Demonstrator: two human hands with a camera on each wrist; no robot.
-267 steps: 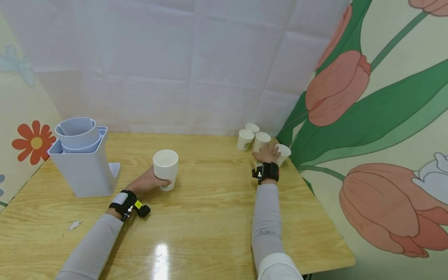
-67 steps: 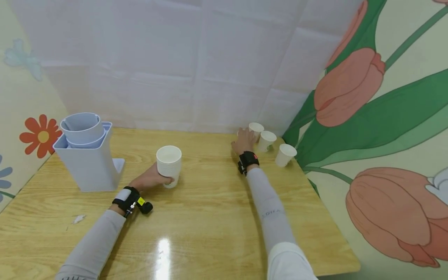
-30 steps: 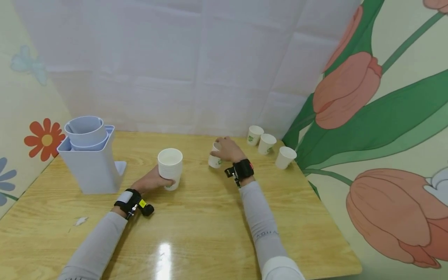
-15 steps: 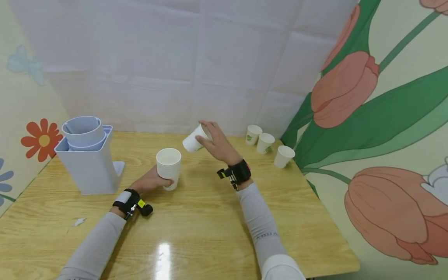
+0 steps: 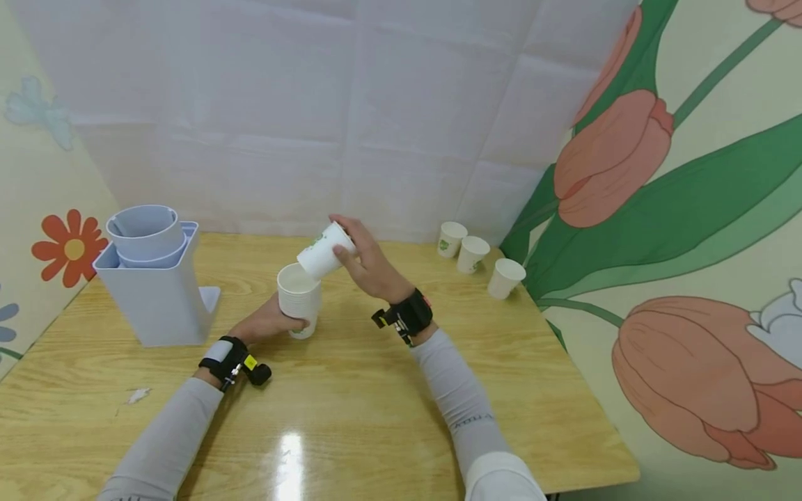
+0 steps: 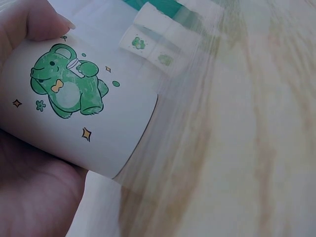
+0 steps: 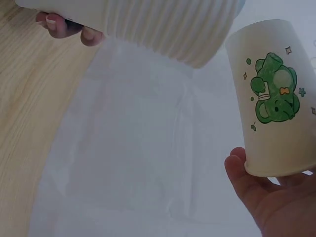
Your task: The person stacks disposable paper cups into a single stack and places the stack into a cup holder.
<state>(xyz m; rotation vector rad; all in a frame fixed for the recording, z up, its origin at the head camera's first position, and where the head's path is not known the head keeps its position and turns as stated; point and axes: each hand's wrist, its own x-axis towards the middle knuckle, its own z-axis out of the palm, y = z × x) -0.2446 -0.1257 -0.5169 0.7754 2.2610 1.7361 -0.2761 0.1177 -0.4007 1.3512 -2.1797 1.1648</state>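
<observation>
Near the middle of the table, my left hand (image 5: 266, 322) grips a stack of white paper cups (image 5: 299, 300) low on its side. In the left wrist view the stack's bottom cup (image 6: 69, 94) shows a green cartoon animal, with thumb and palm around it. My right hand (image 5: 371, 270) holds a single paper cup (image 5: 321, 252) near its rim, tilted. This cup's base overlaps the stack's mouth in the head view. In the right wrist view the fingers (image 7: 239, 170) lie at the held cup's rim, beside the layered rims of the stack (image 7: 168, 27).
Three paper cups stand upright at the back right: one at the back (image 5: 452, 240), one in the middle (image 5: 473, 255), one nearer the table's edge (image 5: 506, 278). A pale blue bin-like container (image 5: 153, 306) with round tubs (image 5: 144, 233) in it stands left. Behind hangs a white sheet (image 5: 263, 125).
My right hand has taken a paper cup from the back-right group, carried it left and tipped it, bringing its base to the stack. My left hand has kept its grip on the stack.
</observation>
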